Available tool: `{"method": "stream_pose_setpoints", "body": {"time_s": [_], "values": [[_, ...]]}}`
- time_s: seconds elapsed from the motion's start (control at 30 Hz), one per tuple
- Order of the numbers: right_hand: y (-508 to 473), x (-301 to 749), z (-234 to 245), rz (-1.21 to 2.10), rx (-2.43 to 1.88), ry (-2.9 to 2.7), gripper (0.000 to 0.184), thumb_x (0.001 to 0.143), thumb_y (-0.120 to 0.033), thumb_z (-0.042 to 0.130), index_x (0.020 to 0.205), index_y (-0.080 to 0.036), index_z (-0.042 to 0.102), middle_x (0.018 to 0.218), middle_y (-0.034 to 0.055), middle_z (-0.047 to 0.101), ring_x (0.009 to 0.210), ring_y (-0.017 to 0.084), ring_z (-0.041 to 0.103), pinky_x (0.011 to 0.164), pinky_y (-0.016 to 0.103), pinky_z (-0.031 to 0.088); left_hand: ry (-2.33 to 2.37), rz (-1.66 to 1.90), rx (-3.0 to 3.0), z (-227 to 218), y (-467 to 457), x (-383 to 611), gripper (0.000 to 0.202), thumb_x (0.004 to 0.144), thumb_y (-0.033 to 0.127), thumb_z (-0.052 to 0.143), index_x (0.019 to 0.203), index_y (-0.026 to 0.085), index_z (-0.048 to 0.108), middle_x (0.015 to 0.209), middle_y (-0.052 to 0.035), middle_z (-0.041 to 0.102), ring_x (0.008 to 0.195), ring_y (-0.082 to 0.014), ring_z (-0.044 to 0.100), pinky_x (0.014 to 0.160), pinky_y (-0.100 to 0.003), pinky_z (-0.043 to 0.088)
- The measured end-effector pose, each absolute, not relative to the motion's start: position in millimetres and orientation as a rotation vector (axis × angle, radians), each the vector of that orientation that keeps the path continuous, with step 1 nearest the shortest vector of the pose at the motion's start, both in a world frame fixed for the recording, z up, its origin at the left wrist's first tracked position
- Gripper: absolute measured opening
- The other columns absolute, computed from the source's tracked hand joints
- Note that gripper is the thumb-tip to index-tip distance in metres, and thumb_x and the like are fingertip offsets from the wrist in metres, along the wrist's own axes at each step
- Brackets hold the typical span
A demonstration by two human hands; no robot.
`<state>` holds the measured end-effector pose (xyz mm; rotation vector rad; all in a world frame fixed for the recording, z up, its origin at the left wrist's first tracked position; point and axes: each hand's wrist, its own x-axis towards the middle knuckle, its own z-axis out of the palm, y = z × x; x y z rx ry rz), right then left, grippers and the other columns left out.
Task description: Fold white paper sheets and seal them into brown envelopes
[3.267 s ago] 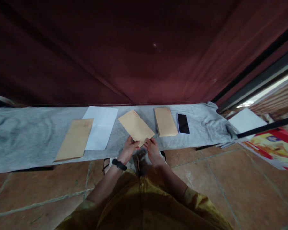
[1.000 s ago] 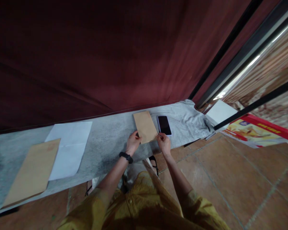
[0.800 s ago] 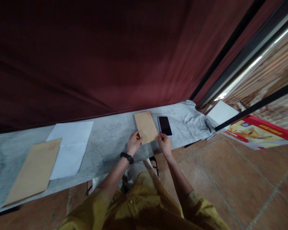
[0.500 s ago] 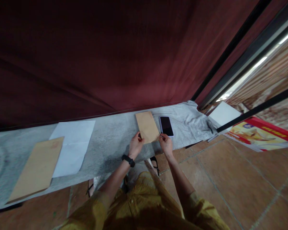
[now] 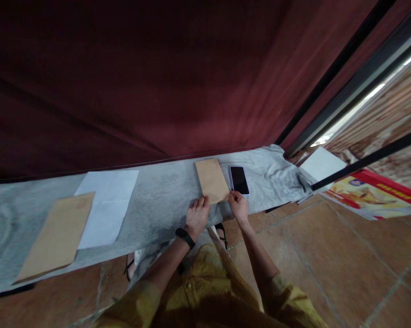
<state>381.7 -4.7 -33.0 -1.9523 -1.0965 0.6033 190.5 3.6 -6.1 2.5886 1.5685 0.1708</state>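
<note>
Both hands at the near corners of the brown envelope

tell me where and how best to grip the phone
Probably by its two long edges, from above and the right. The phone lies flat, screen up, on the cloth, its long sides running away from the person. The envelope lies close along its left, and the right hand is by its near-left corner.

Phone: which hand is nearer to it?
Right. The right hand is at the near edge of the phone, contact unclear; the left hand is farther left, at the near end of the envelope.
</note>
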Motion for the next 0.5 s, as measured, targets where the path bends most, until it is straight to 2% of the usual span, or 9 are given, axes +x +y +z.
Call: {"method": "stream_pose_setpoints", "body": {"time_s": [0.17,0.5], "values": [[-4.8,381.6,-33.0,0.613,-1.957,-1.108,0.045,0.090,-0.041,0.047,0.116,-0.014,0.072,0.081,0.0075,0.075,0.075,0.022,0.070,0.071,0.029,0.051,1.533,0.077,2.606,-1.4,5.2,191.0,0.043,0.098,0.008,0.038,0.137,0.013,0.055,0.120,-0.0150,0.066,0.112,-0.0258,0.063,0.091,-0.038,0.050],[-4.6,381.4,-32.5,0.617,-1.975,-1.115,0.042,0.091,-0.040,0.047,0.117,-0.016,0.071,0.076,0.0047,0.074,0.075,0.020,0.070,0.072,0.027,0.051,1.520,0.117,2.464,0.0,9.8,189.7,0.044,0.095,0.006,0.043,0.135,0.018,0.057,0.120,-0.0152,0.067,0.115,-0.0266,0.062,0.093,-0.038,0.049]]}}
